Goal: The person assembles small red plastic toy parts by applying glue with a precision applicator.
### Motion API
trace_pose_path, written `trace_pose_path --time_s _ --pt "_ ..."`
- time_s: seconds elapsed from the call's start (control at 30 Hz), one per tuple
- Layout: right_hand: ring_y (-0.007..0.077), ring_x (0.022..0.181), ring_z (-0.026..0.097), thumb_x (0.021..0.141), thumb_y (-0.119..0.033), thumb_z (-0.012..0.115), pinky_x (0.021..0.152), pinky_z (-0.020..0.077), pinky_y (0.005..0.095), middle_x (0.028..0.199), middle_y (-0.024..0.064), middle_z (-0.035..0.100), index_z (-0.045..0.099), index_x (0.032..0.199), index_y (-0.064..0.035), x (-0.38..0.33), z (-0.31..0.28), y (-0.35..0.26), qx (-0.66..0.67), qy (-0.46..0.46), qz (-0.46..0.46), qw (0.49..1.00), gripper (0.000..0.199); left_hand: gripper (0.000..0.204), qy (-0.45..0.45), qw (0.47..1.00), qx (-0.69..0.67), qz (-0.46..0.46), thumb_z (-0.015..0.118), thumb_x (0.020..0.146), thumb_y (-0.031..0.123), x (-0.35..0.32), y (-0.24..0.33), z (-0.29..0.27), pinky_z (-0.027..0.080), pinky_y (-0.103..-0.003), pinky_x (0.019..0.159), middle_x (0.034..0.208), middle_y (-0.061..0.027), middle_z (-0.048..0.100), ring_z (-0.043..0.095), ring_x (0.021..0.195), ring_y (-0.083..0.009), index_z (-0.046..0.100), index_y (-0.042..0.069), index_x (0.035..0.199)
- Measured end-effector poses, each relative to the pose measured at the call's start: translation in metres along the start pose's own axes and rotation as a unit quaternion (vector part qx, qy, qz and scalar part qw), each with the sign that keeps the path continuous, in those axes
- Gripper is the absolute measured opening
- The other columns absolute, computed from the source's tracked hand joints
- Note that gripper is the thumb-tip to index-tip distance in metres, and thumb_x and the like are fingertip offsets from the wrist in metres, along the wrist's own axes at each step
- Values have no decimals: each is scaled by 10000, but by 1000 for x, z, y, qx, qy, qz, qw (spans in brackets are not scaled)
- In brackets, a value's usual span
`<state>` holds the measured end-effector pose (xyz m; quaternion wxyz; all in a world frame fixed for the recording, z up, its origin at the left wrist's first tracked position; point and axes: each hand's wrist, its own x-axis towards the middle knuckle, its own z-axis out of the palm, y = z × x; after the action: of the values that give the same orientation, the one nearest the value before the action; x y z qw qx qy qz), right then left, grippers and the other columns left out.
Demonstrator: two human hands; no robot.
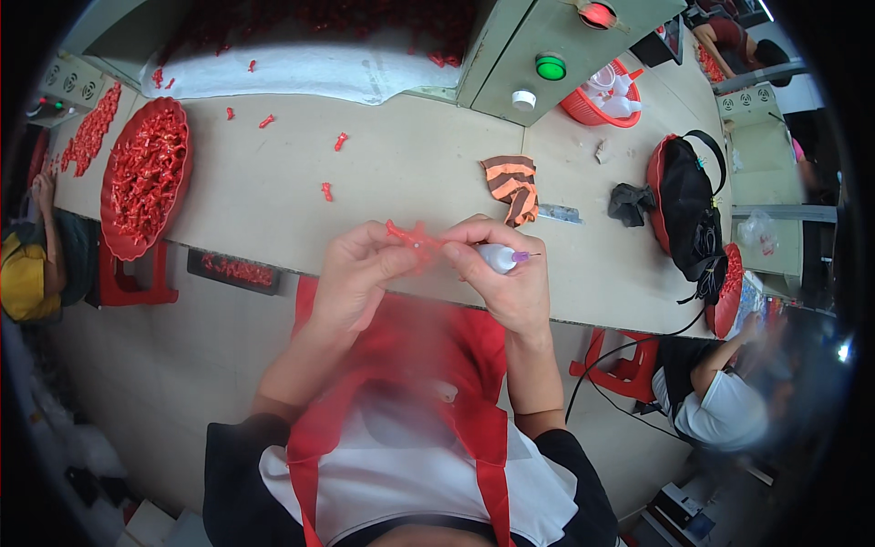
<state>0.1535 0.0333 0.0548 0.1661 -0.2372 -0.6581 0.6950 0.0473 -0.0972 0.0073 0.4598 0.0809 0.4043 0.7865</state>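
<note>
Over the table's near edge, my left hand (357, 273) pinches a small red plastic piece (416, 241) with several arms, partly blurred and covered by fingers. My right hand (510, 287) has a white squeeze bottle (497, 258) with a purple needle tip (520, 257) tucked in its grip, the needle pointing right. Its thumb and forefinger meet the right side of the red piece. Several loose small red figures, one of them a red figure (327, 191), lie on the table beyond my hands.
A red tray (189, 182) heaped with red pieces stands at the left. A striped cloth (512, 187), a dark crumpled cloth (631, 203) and a black bag (688, 196) lie to the right. Behind stand a control box (510, 64) and a red basket (583, 111). Co-workers sit on both sides.
</note>
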Motion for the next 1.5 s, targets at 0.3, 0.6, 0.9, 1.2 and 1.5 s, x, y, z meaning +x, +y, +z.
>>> trace_pose_path --time_s 0.3,0.6,0.9,1.2,1.5 --pt "71 722 553 816 7 582 656 449 214 773 31 620 625 867 33 -2 -1 6 44 -12 7 999 71 49 -13 1000 24 -9 627 783 -5 1 5 1 506 -251 610 827 -127 630 641 743 -210 588 6 811" --pt "37 660 527 831 -24 579 563 414 175 751 21 617 628 875 24 -6 0 12 82 -22 24 996 82 76 -50 998 -5 -25 649 762 -2 0 1 -5 512 -218 562 825 -130 617 641 720 -205 599 7 818" --pt "60 699 568 830 -35 588 596 449 183 762 28 620 628 878 25 -7 -3 14 100 -19 23 994 86 91 -62 997 4 -43 655 761 12 4 -1 -5 527 -215 562 833 -137 616 646 733 -216 602 15 835" --pt "97 772 565 810 -23 607 663 447 228 815 35 613 629 846 14 -1 8 16 64 -45 16 997 56 121 -8 999 10 -45 625 756 -35 -12 18 -3 525 -305 658 842 -154 624 635 741 -226 563 -8 856" --pt "146 630 529 708 -17 644 574 440 247 777 84 532 581 762 36 -6 -7 26 87 -30 -57 994 98 195 -154 979 -24 -129 575 788 -28 3 -2 -7 492 -280 723 911 -98 613 601 805 -160 573 -25 983"
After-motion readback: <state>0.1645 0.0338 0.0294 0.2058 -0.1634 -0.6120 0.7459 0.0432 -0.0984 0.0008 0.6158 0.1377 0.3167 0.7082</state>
